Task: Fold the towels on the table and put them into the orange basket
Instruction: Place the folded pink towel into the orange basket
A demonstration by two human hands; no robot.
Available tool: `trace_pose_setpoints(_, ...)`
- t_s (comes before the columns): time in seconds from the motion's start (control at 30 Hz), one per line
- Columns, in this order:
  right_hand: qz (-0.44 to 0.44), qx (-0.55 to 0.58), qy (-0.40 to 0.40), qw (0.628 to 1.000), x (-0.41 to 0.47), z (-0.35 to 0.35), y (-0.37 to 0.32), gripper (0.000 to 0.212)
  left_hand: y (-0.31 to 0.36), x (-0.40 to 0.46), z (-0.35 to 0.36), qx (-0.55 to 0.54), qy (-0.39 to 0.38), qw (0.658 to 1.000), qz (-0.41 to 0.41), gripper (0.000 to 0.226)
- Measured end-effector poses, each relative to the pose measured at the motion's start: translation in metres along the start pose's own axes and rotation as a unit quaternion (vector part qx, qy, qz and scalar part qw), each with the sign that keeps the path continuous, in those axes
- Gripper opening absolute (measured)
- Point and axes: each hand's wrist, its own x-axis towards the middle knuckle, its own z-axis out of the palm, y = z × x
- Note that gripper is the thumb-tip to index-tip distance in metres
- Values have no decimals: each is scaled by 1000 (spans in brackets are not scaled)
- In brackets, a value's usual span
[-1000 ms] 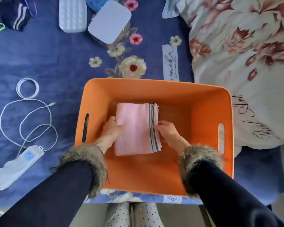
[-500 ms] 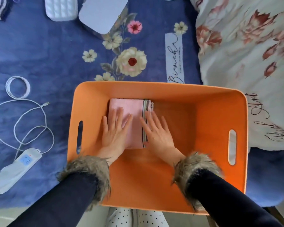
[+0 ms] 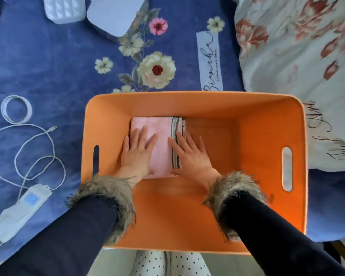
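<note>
Both my left hand (image 3: 136,154) and right hand (image 3: 190,155), flat and spread, press the folded pink terry towel (image 3: 160,150) into the orange felt basket (image 3: 267,216) — placing step, I judge — next, lift clear.

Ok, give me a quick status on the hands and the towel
Left hand and right hand flat, pressing folded pink towel. Towel down in orange basket, left side of floor. Nothing in the way.
</note>
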Motion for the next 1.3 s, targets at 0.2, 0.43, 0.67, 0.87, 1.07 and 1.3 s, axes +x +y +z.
trace_pose_setpoints(0.2,122,139,42,982,-83,-38,-13,74,21,-65,-38,-157,66,984,61,72)
trace_pose_setpoints(0.43,230,159,183,942,-202,-93,-28,66,48,-153,-102,-221,124,955,153,67)
trace_pose_setpoints(0.67,386,202,285,854,-320,-82,-56,65,93,-218,-132,-33,176,916,358,71)
trace_pose_setpoints(0.87,539,248,317,740,-415,-22,-112,65,141,-277,-121,88,177,843,501,82)
trace_pose_setpoints(1.07,673,299,343,584,-518,47,-199,63,201,-367,-73,173,141,725,651,64)
trace_pose_setpoints(1.3,774,338,361,395,-603,127,-345,61,220,-508,24,194,103,563,796,58)
